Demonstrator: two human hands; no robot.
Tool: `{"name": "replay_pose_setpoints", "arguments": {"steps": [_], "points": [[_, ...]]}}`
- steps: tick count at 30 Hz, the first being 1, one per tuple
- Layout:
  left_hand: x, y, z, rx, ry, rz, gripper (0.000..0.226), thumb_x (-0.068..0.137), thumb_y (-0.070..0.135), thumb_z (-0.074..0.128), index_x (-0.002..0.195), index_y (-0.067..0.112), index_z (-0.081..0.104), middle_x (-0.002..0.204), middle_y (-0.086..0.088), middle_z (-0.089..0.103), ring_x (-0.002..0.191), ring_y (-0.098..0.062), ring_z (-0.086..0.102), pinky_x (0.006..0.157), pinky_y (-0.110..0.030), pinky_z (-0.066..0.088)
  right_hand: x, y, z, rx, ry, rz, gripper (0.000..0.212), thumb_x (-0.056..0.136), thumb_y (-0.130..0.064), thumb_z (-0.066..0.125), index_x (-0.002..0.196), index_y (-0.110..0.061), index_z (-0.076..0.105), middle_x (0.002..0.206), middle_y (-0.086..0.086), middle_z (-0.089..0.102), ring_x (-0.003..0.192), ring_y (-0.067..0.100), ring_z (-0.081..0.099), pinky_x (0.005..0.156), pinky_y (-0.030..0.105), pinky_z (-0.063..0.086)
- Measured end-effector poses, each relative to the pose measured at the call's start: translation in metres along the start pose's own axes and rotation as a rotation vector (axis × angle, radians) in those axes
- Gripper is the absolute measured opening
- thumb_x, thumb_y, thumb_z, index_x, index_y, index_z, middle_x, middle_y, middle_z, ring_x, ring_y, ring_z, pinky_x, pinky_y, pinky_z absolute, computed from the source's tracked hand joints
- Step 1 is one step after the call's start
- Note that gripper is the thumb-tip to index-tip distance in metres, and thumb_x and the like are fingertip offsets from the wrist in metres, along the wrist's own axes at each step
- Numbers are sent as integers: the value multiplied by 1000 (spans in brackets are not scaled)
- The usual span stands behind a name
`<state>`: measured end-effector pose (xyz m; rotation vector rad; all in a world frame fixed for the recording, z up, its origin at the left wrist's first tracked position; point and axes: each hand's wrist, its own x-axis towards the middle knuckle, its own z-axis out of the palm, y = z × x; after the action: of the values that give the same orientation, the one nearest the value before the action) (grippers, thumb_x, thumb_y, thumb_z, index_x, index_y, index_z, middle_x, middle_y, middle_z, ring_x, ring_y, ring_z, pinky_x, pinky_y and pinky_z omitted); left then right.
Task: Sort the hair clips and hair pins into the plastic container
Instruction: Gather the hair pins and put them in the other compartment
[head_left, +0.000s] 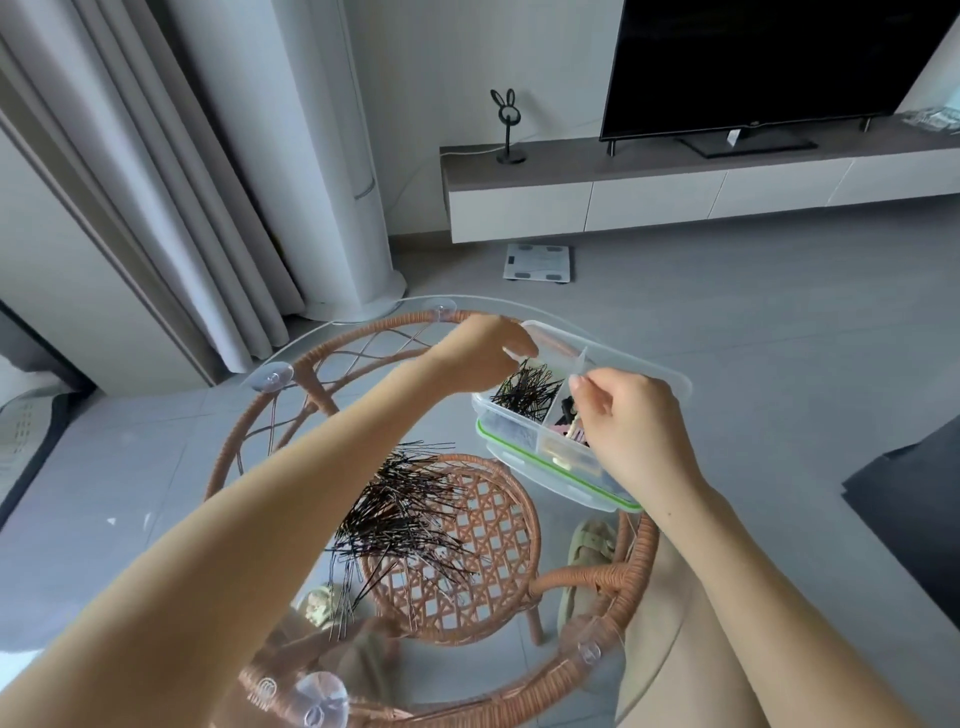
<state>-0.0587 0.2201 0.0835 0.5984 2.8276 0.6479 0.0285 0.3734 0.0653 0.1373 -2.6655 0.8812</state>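
A clear plastic container (631, 358) with dividers stands on the far right of a round glass table top. Its left compartment holds black hair pins (524, 389); the right compartment holds black, pink and cream hair clips (569, 423). My left hand (480, 353) hovers over the pin compartment with its fingers pinched; what it holds is too small to see. My right hand (628, 421) is over the clip compartment, fingertips pinched near the divider. A big heap of loose black hair pins (405, 512) lies on the glass in the middle.
The container rests on a green-rimmed lid (550, 467). The glass top (363, 322) sits on a rattan frame (587, 579) with suction cups. Below the glass are a rattan stool and slippers. A TV bench, a floor scale and curtains stand beyond.
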Motion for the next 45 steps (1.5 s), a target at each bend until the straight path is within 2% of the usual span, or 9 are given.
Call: {"name": "replay_pose_setpoints", "arguments": {"steps": [7, 13, 16, 19, 28, 33, 40, 42, 45], "points": [[-88, -68, -9, -20, 311, -175, 24, 91, 18, 52, 109, 17, 68, 123, -1, 65, 107, -21, 64, 93, -33, 50, -53, -29, 21, -66, -354, -143, 28, 92, -32, 51, 98, -9, 67, 85, 0, 66, 75, 16, 60, 62, 23, 40], [-177, -123, 59, 35, 411, -504, 42, 94, 38, 42, 127, 15, 56, 140, -12, 48, 132, -31, 41, 112, -47, 31, -94, -32, 66, -355, -665, 23, 87, 72, -63, 61, 135, -10, 34, 134, 10, 42, 124, 26, 42, 95, 36, 43], [-190, -122, 92, 34, 250, -558, 68, 87, 64, 15, 143, 29, 28, 155, -9, 18, 145, -31, 3, 117, -44, -5, -96, -47, 87, -386, -620, -55, 93, 66, -69, 61, 132, -7, 36, 134, 13, 43, 123, 27, 42, 99, 36, 40], [-180, -106, 103, 44, 248, -569, 77, 78, 67, 3, 145, 32, 19, 157, -9, 8, 144, -36, -9, 114, -44, -13, -89, -60, 103, -350, -591, -33, 91, 67, -66, 63, 131, -6, 37, 135, 16, 42, 123, 29, 44, 98, 36, 42], [-183, -83, 73, 183, 94, -407, 66, 79, 56, 55, 135, 25, 42, 129, -4, 49, 119, -25, 43, 100, -35, 40, -65, -71, 119, -241, -524, -149, 31, 88, -23, 60, 114, -5, 57, 109, 11, 59, 100, 29, 60, 76, 32, 46], [-181, -82, 68, 105, 181, -351, 34, 84, 22, 63, 118, 17, 60, 104, -6, 61, 94, -23, 58, 77, -26, 45, -63, -64, 126, -227, -507, -230, 21, 88, -2, 56, 108, -2, 63, 109, 12, 65, 98, 26, 62, 84, 34, 48], [-181, -90, 51, 74, 154, -374, 26, 84, 16, 65, 110, 15, 67, 101, -6, 71, 89, -22, 65, 76, -26, 49, -55, -50, 122, -191, -468, -221, 14, 85, 0, 57, 78, -7, 67, 84, 3, 68, 83, 21, 65, 102, 60, 35], [-182, -94, 45, 51, 164, -389, 24, 83, 17, 66, 106, 13, 69, 100, -5, 72, 88, -21, 66, 76, -25, 49, -51, -52, 111, -145, -472, -216, 14, 86, -3, 57, 77, -3, 67, 79, 4, 65, 82, 22, 64, 97, 53, 42], [-186, -97, 34, 20, 196, -423, 18, 82, 18, 68, 95, 8, 73, 91, -8, 75, 81, -22, 68, 73, -28, 53, -45, -58, 91, -93, -436, -237, 30, 90, -9, 55, 63, 2, 60, 64, 5, 53, 63, 20, 51, 60, 25, 38]]}}
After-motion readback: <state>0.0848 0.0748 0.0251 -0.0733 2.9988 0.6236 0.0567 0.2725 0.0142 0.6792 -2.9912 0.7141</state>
